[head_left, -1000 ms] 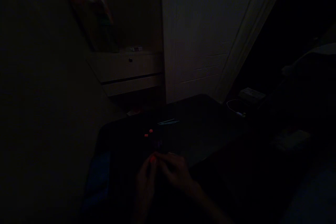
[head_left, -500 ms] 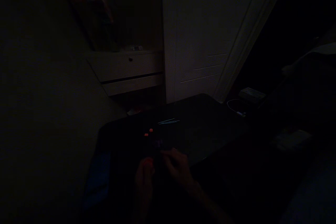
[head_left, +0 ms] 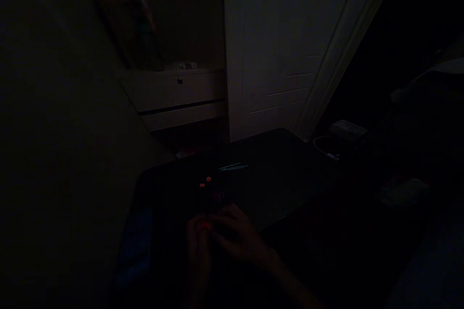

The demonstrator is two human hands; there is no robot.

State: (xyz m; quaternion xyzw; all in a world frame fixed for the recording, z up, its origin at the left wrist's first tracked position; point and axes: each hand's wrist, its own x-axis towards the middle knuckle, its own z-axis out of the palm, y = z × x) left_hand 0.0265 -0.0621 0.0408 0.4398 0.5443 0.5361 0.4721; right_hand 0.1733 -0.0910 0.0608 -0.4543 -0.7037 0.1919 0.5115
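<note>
The scene is very dark. My left hand (head_left: 197,241), low in the middle of the head view, is closed on a small orange-red piece (head_left: 205,226) whose kind I cannot make out. My right hand (head_left: 237,234) reaches in from the right, its fingertips close together at that piece; whether they pinch anything is hidden by the dark. Just beyond the hands, dim purplish pieces (head_left: 219,197) lie on the dark table (head_left: 275,169). Two small orange pieces (head_left: 205,182) sit farther back on the left. Behind them are several thin pale-blue sticks (head_left: 233,167).
A blue item (head_left: 134,241) is at the table's left edge. A drawer unit (head_left: 181,91) and a white door (head_left: 275,58) stand beyond the table. On the right are a pale box (head_left: 348,130) and a white cable (head_left: 319,144).
My right hand has moved left, from beside the purplish pieces to the orange-red piece in my left hand. The left hand stays nearly in place.
</note>
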